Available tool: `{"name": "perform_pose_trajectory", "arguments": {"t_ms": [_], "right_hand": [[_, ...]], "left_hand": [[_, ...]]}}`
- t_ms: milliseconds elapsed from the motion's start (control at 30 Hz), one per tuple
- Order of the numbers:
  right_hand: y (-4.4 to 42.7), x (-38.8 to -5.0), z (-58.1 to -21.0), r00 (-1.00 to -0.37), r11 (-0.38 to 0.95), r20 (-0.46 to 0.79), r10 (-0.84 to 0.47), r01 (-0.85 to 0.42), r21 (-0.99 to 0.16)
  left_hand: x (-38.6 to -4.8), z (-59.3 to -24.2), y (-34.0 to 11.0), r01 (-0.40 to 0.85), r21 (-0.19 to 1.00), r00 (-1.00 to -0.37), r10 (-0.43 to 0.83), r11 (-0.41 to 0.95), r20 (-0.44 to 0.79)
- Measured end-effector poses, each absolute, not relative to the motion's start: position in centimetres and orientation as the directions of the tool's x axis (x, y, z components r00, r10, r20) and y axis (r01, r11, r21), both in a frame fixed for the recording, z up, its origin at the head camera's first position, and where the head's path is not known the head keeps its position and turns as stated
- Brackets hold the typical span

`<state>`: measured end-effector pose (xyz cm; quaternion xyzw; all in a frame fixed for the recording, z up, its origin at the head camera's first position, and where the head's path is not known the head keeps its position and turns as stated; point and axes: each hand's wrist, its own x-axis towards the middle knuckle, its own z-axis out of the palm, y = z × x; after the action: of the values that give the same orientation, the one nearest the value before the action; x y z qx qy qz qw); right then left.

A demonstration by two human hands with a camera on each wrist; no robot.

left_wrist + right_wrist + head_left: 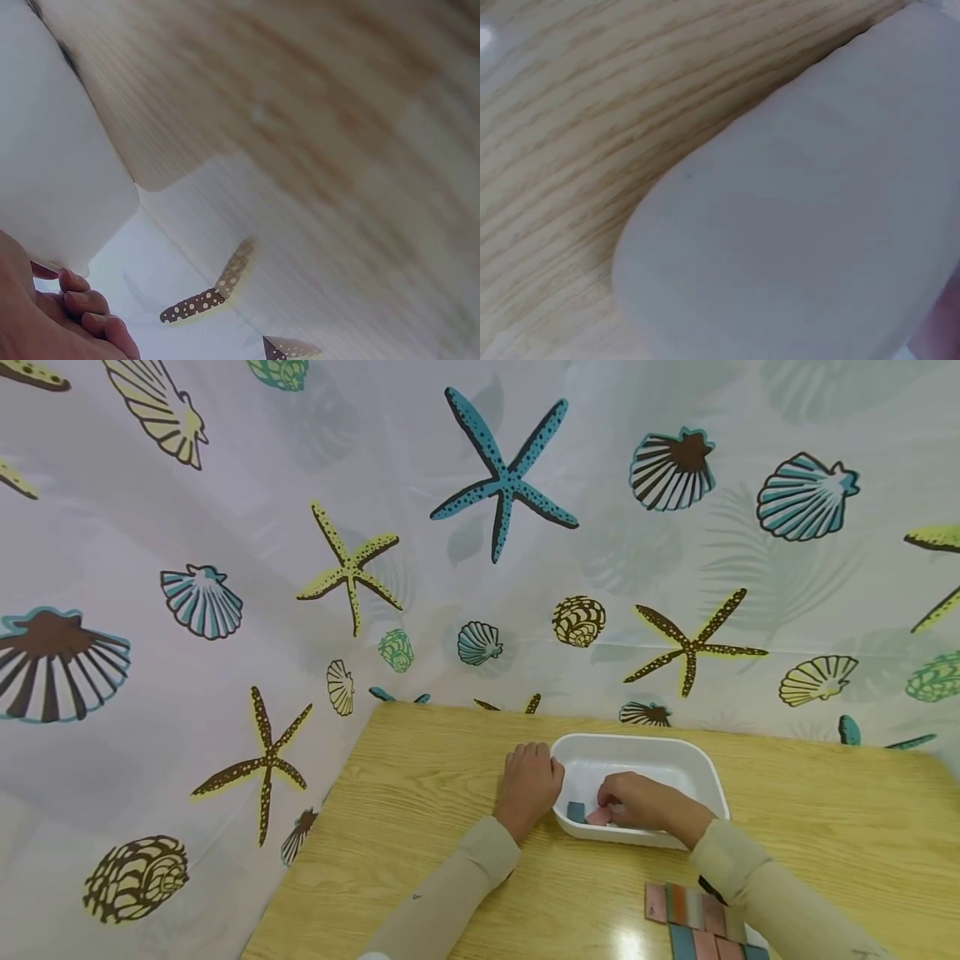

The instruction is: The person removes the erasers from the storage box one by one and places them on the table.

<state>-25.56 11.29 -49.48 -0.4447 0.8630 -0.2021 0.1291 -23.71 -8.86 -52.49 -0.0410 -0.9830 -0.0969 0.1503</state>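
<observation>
A white plastic tub [675, 749] stands on the wooden table. My left hand [531, 783] grips its left rim; in the left wrist view the curled fingers [94, 307] are at the tub's edge. Inside the tub, my right hand [641, 802] pinches a pink tile [598, 816] near the front wall. A blue-grey tile [576, 812] lies just left of it. The right wrist view is mostly filled by the tub's outer wall [795, 210], and the right fingertips are hidden there.
Several pink, blue-grey and striped tiles [705, 943] lie in rows on the table [420, 777], partly under the right forearm. A white curtain [420, 602] with starfish and shell prints hangs behind the table and along its left side.
</observation>
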Motion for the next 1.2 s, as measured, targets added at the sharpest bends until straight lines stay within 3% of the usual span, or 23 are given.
{"name": "perform_pose_trajectory", "arguments": {"t_ms": [367,600,1200], "right_hand": [[13.7,-25.4,-49.1,-0.598,0.519,0.036,-0.801,-0.723,-0.456],[15.4,-24.7,-48.3,-0.667,0.575,0.025,-0.744,-0.659,-0.485],[16.5,-21.0,-46.2,-0.819,0.709,0.159,-0.552,-0.561,-0.427]], "left_hand": [[-23.6,-52.4,-8.8,0.120,0.168,-0.940,0.058,0.978,0.335],[-23.6,-52.6,-8.9,0.133,0.183,-0.935,0.061,0.974,0.349],[-23.6,-52.7,-8.8,0.135,0.210,-0.935,0.055,0.968,0.349]]}}
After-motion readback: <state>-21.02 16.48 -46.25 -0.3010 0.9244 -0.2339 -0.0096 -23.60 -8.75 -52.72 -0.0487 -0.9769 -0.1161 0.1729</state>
